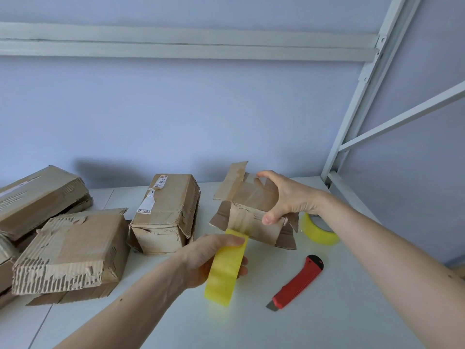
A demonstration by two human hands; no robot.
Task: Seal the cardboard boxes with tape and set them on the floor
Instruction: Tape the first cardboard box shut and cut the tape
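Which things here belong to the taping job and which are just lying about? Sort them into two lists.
In use:
- small box, gripped by right hand
- tape roll, held in left hand, strip stuck to that box

Lying about:
- red knife
- second tape roll
- other boxes, waiting at left

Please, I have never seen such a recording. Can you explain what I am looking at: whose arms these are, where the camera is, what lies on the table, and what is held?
There is no machine: a person wears one camera on the head, looking down at both bare hands. The left hand has a yellow tape roll in its grip, with tape running to a small cardboard box. The right hand holds that box, whose flaps stand open. On the white table lie a red utility knife, a second tape roll behind the box, and more worn boxes at the left.
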